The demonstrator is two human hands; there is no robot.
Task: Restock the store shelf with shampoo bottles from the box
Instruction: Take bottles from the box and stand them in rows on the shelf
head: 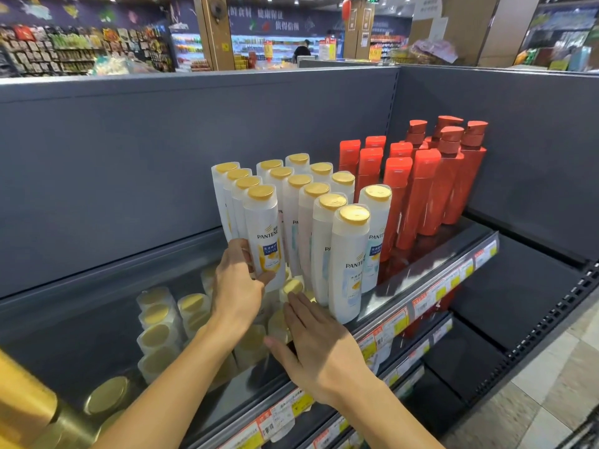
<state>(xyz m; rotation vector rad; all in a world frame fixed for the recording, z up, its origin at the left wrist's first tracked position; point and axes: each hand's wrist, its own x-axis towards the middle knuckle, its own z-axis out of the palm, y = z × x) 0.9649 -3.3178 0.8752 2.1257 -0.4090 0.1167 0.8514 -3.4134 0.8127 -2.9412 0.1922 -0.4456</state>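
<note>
Several white shampoo bottles with gold caps stand in rows on the glossy dark shelf (418, 264). My left hand (238, 283) grips the front bottle (264, 234) of the leftmost row near its base. My right hand (319, 348) hovers flat and open just above the shelf's front, fingers pointing at the bottles, holding nothing. Another front bottle (348, 264) stands just right of my right hand's fingertips. The box is not in view.
Red bottles (421, 196), some with pump tops, fill the shelf's right side. Price tags (431, 299) line the shelf's front rail. A gold object (26, 403) sits at the lower left edge. The grey back panel (162, 163) rises behind; the shelf's left part shows only reflections.
</note>
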